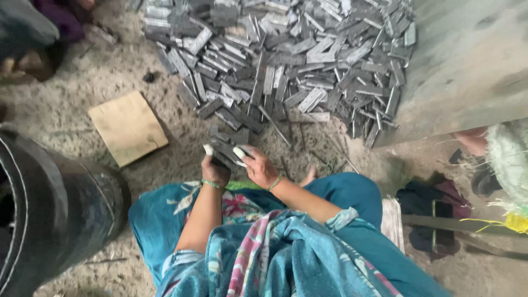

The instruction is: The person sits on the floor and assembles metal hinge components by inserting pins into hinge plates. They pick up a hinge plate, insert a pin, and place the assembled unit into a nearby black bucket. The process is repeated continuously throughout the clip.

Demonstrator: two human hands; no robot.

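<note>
I sit on the floor in blue patterned clothes. My left hand and my right hand are together in front of my knees, both closed on a small stack of flat grey metal pieces. Several fingertips carry white wrappings. Each wrist wears a green bangle. Just beyond my hands spreads a big heap of the same grey metal strips, covering the floor toward the top of the view.
A square of tan cardboard lies on the sandy floor to the left. A large black drum stands at the left edge. A grey slab rises at the right. Dark cloth and a straw-coloured sack lie at the right.
</note>
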